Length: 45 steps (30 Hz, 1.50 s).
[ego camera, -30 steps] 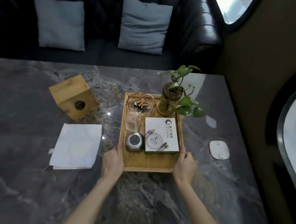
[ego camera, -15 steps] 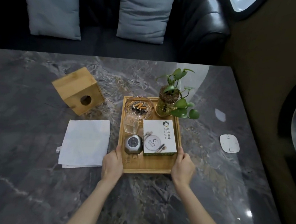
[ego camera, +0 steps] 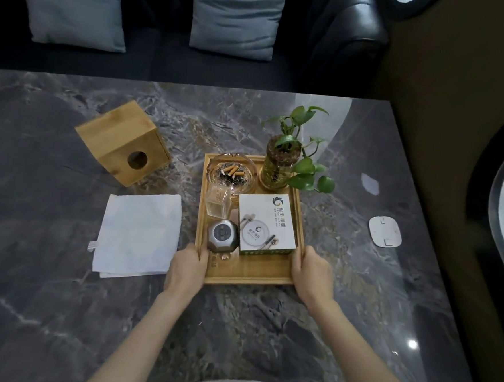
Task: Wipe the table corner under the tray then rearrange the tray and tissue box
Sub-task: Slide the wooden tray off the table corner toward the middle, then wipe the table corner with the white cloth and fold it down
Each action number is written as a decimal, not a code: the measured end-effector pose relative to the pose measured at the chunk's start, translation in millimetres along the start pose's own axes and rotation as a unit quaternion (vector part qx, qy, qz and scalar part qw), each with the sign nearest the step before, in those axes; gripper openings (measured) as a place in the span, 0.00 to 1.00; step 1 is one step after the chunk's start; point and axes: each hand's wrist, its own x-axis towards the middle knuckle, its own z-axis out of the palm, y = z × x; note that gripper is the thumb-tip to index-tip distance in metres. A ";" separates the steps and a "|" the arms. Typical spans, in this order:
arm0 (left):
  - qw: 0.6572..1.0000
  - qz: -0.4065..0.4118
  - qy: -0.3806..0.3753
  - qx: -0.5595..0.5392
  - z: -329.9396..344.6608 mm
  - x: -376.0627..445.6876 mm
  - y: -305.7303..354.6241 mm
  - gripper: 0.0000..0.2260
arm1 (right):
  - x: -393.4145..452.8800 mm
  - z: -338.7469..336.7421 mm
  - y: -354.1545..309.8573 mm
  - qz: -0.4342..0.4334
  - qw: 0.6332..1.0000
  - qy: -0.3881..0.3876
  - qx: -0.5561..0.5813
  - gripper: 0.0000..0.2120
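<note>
Wooden tray [ego camera: 248,275] flat on the marble desk [ego camera: 356,302], right of centre, gripped at its two near corners. Left hand [ego camera: 186,268] curled around the left rim, thumb hooked over the edge inside, fingers tucked beneath and out of sight. Right hand [ego camera: 312,274] clamped likewise on the right rim, thumb on top along the edge, fingers hidden under the side. Both hands closed on the tray, level with each other, forearms reaching in from the near edge.

On the tray, one of each: glass ashtray [ego camera: 232,174] with cigarette butts at the far left, potted plant [ego camera: 279,166] in a glass jar at the far right corner, small clear glass [ego camera: 217,204] behind a grey faceted gadget [ego camera: 223,236], and a white box [ego camera: 268,223] just beside the right thumb. Gadget close to the left thumb.

Left of the tray, near but apart from it: one folded white cloth [ego camera: 138,235] lying flat. Farther back and left: one wooden tissue box [ego camera: 123,141], tipped on its side, round hole facing forward. Well to the right: one white flat disc [ego camera: 385,231].

Beyond the desk: dark sofa [ego camera: 345,39] with two grey cushions [ego camera: 236,16].
</note>
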 end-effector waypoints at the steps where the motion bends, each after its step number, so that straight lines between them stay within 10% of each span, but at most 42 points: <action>1: 1.000 0.006 -0.003 0.018 -1.4 0.2 -0.4 0.19 | 1.6 -3.3 1.7 -0.032 0.998 -0.016 -0.043 0.16; 17: 0.978 0.070 -0.024 0.196 -7.3 2.8 -2.9 0.20 | 4.4 -9.4 1.9 -0.093 0.978 -0.081 -0.170 0.17; 30: 0.998 0.025 0.043 0.048 -73.3 -2.4 -8.2 0.17 | 10.0 -45.7 -99.5 -0.168 0.983 0.033 -0.072 0.18; 36: 0.983 -0.034 0.159 -0.085 -91.6 5.5 -67.1 0.07 | 5.4 -6.1 -191.4 -0.315 0.948 -0.035 -0.013 0.15; 45: 0.985 -0.129 0.114 0.017 -86.0 4.9 -117.7 0.24 | 12.8 93.6 -228.0 -0.262 0.939 -0.183 -0.126 0.29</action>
